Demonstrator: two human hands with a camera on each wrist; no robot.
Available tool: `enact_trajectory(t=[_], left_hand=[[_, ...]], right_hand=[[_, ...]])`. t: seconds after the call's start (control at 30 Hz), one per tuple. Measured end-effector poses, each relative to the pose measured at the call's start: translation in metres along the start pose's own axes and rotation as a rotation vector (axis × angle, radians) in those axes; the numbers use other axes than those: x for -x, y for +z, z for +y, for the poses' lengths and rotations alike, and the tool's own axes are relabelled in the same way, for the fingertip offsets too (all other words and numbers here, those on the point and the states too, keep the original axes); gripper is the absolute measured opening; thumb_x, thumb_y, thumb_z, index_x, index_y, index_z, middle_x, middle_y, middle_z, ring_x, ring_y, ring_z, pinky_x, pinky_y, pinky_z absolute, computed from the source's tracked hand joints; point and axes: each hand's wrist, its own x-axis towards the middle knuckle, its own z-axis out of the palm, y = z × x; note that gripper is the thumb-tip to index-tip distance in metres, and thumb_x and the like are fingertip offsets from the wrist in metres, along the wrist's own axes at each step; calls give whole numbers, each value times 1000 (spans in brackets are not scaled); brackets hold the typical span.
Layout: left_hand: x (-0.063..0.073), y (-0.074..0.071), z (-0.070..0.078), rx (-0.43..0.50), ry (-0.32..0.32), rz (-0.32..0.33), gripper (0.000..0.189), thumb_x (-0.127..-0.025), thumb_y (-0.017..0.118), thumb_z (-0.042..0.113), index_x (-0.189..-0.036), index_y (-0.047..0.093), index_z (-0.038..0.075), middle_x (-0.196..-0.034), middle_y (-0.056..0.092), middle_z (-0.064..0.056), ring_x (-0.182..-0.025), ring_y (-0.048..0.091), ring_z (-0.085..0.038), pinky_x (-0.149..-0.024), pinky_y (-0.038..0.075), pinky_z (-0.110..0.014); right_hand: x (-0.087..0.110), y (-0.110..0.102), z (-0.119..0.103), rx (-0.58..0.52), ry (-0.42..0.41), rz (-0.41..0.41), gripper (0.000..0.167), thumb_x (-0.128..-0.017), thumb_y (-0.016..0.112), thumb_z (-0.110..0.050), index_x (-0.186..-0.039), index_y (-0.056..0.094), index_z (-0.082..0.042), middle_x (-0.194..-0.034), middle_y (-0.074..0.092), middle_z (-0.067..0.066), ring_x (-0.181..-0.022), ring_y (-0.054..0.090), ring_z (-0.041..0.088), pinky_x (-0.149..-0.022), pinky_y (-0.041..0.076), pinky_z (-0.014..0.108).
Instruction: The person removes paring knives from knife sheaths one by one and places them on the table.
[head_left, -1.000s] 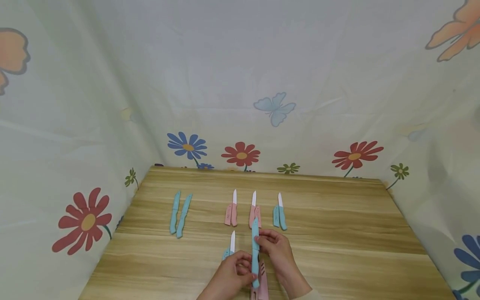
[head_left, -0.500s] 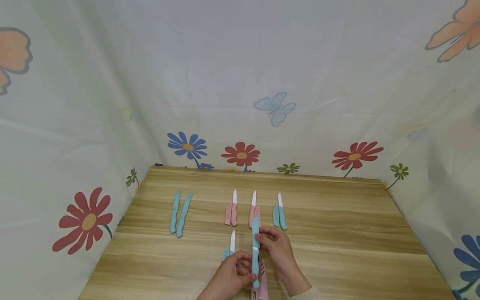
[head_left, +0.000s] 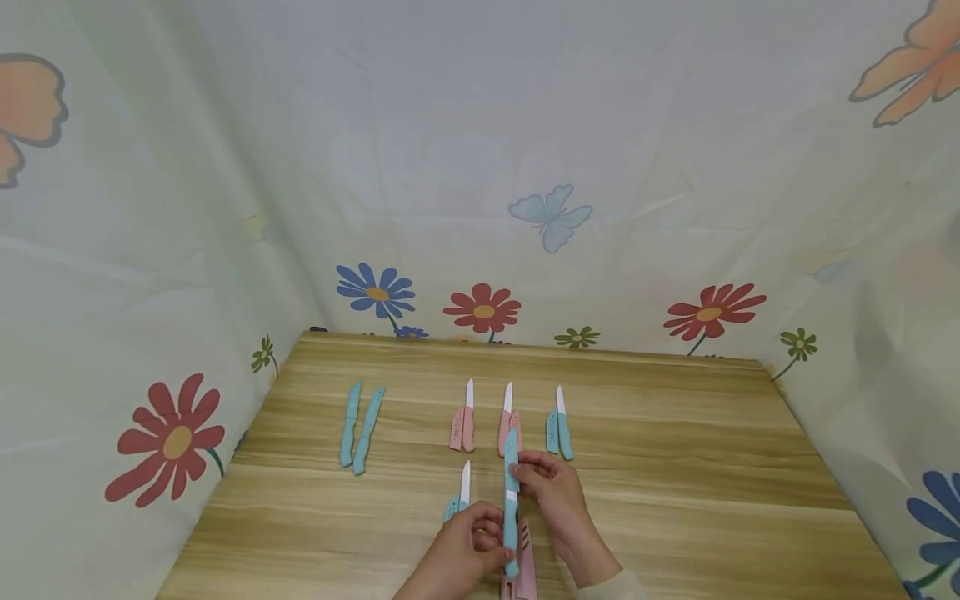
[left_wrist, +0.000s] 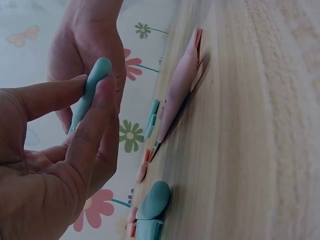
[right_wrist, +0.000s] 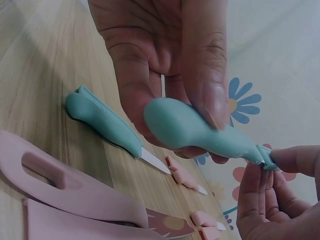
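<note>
A teal paring knife [head_left: 512,533] is held up between both hands, its tip pointing to the back. My left hand [head_left: 456,553] pinches the handle, which shows close up in the right wrist view. With thumb and fingers my right hand [head_left: 557,508] pinches the teal blade cover [head_left: 512,450]. A short strip of white blade [head_left: 512,495] shows between cover and handle. Beneath the hands lies a larger pink knife [right_wrist: 70,187] with its pink cover [right_wrist: 75,225] beside it. Left of it, partly behind my left hand, is a teal knife [head_left: 465,483] with its blade bare.
Two covered teal knives [head_left: 366,432] lie at the table's left. Towards the back are a pink knife [head_left: 468,421], another pink knife [head_left: 505,425] and a teal knife [head_left: 565,433], each with its cover alongside. Flowered cloth [head_left: 615,250] surrounds the wooden table [head_left: 675,433].
My right hand has shifted slightly away towards the back with the cover, and the strip of white blade between cover and handle has grown. My left hand has stayed in place.
</note>
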Motion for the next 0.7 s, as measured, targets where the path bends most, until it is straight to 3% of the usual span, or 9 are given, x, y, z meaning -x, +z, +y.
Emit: enact_trajectory(t=[0.47, 0.7], left_hand=[[3, 1, 4, -22, 29, -13, 29, -89, 75, 1, -115, 62, 2, -96, 67, -5, -83, 66, -14, -65, 55, -20], [4, 3, 6, -2, 9, -17, 29, -89, 75, 0, -115, 62, 2, -96, 68, -6, -83, 67, -16, -66, 57, -22]], right_hand=[[-6, -2, -5, 25, -18, 3, 32, -93, 72, -10, -120, 66, 6, -96, 74, 3, -84, 68, 12, -76, 59, 24], [-9, -3, -8, 21, -14, 11, 30, -93, 72, -9, -119, 67, 5, -96, 75, 3, -84, 69, 13, -77, 59, 25]])
